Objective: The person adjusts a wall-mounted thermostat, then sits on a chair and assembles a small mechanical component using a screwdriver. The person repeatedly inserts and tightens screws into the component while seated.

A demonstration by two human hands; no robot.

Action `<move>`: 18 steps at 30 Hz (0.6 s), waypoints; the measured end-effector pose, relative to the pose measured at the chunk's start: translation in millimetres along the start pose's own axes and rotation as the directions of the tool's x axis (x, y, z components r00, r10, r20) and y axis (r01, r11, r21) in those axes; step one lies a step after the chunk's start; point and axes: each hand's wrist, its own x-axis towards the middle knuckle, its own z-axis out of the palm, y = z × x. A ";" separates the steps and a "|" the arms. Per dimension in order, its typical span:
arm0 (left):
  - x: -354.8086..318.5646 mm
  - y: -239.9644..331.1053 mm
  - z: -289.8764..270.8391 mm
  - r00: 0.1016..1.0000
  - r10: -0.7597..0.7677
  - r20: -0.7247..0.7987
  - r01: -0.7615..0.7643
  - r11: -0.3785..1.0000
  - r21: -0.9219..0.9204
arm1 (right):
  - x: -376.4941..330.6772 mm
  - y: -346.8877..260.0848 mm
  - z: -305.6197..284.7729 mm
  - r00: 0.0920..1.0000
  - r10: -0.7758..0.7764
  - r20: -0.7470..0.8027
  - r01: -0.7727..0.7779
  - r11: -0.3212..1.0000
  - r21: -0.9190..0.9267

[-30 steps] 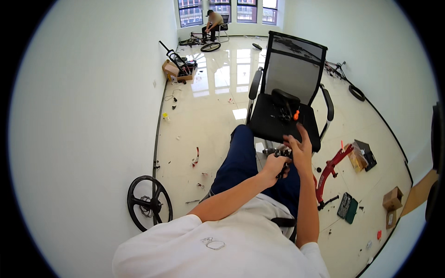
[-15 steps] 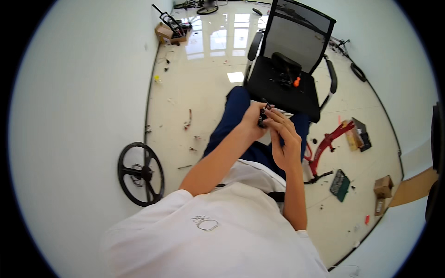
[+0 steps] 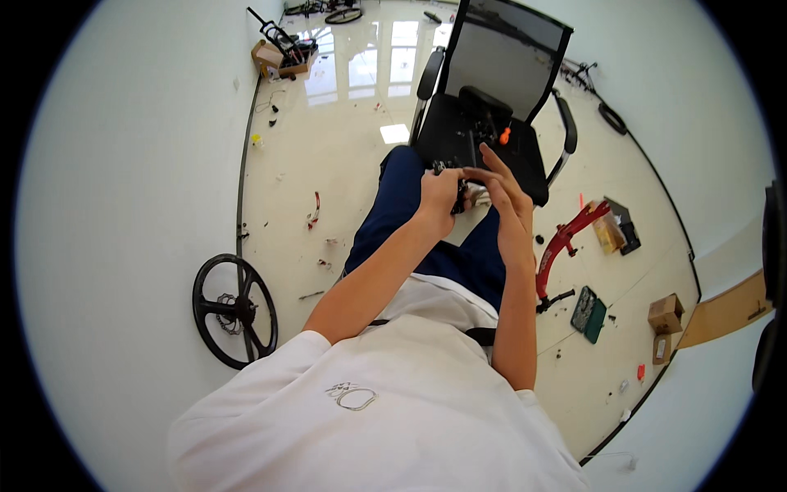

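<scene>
A small black bicycle part, too blurred and covered to name more closely, is gripped in my left hand between my knees. Its dark end pokes out above the left fingers. My right hand is beside it with the fingers stretched and apart; one finger reaches across to the top of the part, and I cannot tell whether it touches. Just beyond both hands, the black seat of an office chair bears several dark parts and an orange-handled tool.
A black three-spoke wheel leans at the left wall. To the right lie a red bicycle frame, an open green case and cardboard boxes. A fork stands by an open box at the far left. Small parts litter the floor.
My right hand's fingers have spread and lifted from where they lay over the black part. The left hand keeps its hold. The whole scene has shifted slightly left in the picture.
</scene>
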 end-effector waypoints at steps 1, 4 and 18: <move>1.8 -2.1 -2.0 1.000 0.002 -0.009 -0.002 1.000 -0.012 | -1.8 1.6 -1.0 0.999 -0.009 0.040 0.009 1.000 -0.012; -3.7 -2.5 1.7 0.999 0.025 -0.048 -0.027 0.999 -0.025 | -5.5 29.7 -7.9 0.997 0.018 -0.074 -0.033 0.976 -0.214; 7.2 14.2 -8.7 0.999 -0.040 -0.001 0.040 0.994 -0.105 | -21.8 -12.3 -32.0 0.990 0.134 -0.054 -0.144 0.930 -0.337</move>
